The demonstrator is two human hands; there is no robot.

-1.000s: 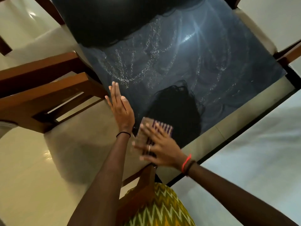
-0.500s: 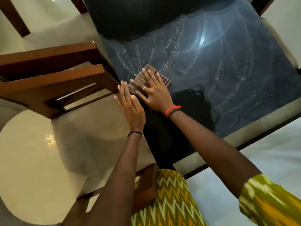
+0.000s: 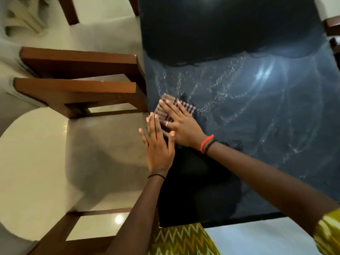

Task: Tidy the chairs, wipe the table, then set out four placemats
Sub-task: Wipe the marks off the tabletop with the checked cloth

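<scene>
A dark glossy table point(image 3: 257, 126) fills the right side, with wet wipe streaks across it. A small brown striped cloth point(image 3: 166, 105) lies near the table's left edge. My right hand point(image 3: 181, 124) presses flat on the cloth with fingers spread. My left hand point(image 3: 158, 144) lies flat with straight fingers at the table's left edge, just beside the right hand. A wooden chair point(image 3: 79, 85) with a pale cushioned seat stands against the table's left side.
A second wooden chair frame point(image 3: 77, 234) shows at the lower left, close to my body. Another chair's corner point(image 3: 332, 26) appears at the far right edge. Pale shiny floor point(image 3: 27, 153) lies left of the table.
My right hand has slid the cloth from the table's near edge up along the left edge. The left hand has stayed flat at the edge, and my view has shifted.
</scene>
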